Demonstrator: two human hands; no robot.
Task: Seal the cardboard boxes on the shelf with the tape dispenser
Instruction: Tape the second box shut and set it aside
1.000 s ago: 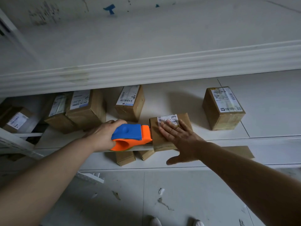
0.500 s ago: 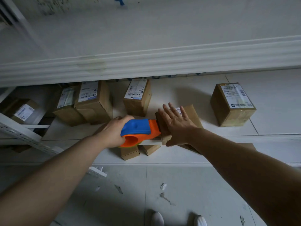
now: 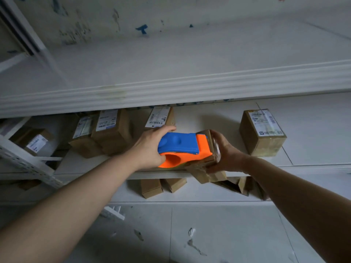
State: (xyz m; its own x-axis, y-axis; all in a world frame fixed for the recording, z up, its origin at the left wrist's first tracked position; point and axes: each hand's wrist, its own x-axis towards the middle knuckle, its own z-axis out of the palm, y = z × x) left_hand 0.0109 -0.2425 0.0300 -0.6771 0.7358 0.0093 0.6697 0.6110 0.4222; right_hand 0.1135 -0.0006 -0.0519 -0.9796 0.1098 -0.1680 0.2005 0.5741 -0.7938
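Two hands meet at the front edge of the white shelf (image 3: 313,145), both occupied. The left hand (image 3: 147,147) is wrapped around the rear of the tape dispenser (image 3: 182,149), thumb on the near side by the orange loop and fingers curled over the blue top, so it has a full grip on the tool. The dispenser lies roughly level, its orange nose pointing right and pressed against a small cardboard box (image 3: 204,174). The right hand (image 3: 228,154) clasps that box from its right side, fingers bent around the far face (how the thumb lies I cannot tell). The box is tilted and sits right at the front edge, its lower corner hanging out past it; a shiny band of clear tape (image 3: 216,147) shows on its upper end beside the dispenser's nose. Further back on the same shelf stand other boxes: a labelled box (image 3: 263,133) towards the right, well apart from the hands, a second labelled box (image 3: 160,117) just behind the left hand, and a pair of boxes (image 3: 111,130) side by side towards the left end. On the lower shelf (image 3: 209,194), two plain boxes (image 3: 151,187) stand below the dispenser. Grey floor tiles (image 3: 218,234) lie underneath.
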